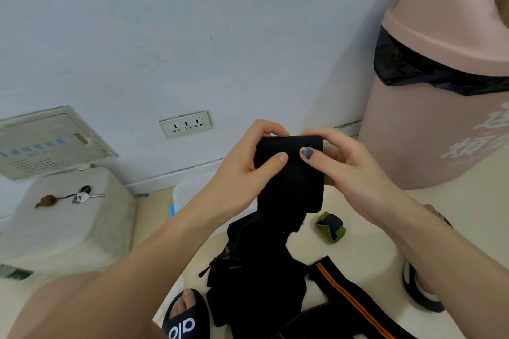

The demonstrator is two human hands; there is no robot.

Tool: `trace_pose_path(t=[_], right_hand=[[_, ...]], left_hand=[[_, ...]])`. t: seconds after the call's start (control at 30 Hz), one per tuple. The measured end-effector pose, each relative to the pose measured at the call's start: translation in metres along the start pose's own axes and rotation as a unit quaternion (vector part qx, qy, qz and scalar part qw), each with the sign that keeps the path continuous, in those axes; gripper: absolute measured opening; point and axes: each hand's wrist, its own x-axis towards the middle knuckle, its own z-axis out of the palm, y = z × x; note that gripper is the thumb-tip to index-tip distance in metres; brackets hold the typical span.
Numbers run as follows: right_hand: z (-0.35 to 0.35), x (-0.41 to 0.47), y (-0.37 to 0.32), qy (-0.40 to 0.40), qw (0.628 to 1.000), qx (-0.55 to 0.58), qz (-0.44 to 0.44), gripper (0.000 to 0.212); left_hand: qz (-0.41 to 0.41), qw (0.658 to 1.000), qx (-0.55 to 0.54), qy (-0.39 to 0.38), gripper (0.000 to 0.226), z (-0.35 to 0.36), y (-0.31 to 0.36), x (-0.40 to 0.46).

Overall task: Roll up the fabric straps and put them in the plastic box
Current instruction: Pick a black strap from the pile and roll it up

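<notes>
A wide black fabric strap (290,181) hangs from both my hands, held up in front of the wall. My left hand (248,154) pinches its top left corner and my right hand (341,162) pinches its top right corner, thumbs on the front. The strap's lower end trails into a heap of black straps (253,283) on the floor. A black strap with orange stripes (347,294) lies to the right of the heap. A rolled green and black strap (330,226) sits on the floor below my right hand. The clear plastic box (184,195) shows partly behind my left forearm.
A tall pink waste bin (440,91) with a black bag stands at the right. A white stool (68,217) with keys (80,197) on it is at the left. My feet in black slippers (184,319) are on the pale floor.
</notes>
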Motion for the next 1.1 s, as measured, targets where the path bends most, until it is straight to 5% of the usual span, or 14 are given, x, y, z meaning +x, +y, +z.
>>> trace_pose_path(t=[0.33,0.47,0.6,0.77,1.1], right_hand=[[0.0,-0.002,0.001,-0.037,0.998,0.043,0.034,0.042],[0.007,-0.001,0.003,0.001,0.998,0.058,0.026,0.032],[0.006,0.001,0.005,0.028,0.997,0.075,0.019,0.013],[0.003,0.0,0.007,0.023,0.998,0.05,-0.01,0.024],[-0.002,0.001,0.0,0.008,0.998,-0.068,-0.012,0.022]], left_hand=[[0.027,0.997,0.074,0.005,0.022,-0.002,0.004,-0.002],[0.024,0.997,0.076,0.005,0.028,0.003,0.0,-0.003],[-0.012,0.999,0.049,-0.015,0.028,0.006,0.001,-0.004],[-0.084,0.996,-0.027,-0.007,0.023,0.007,0.0,0.001],[-0.032,0.995,-0.09,0.014,0.022,0.007,0.0,0.001]])
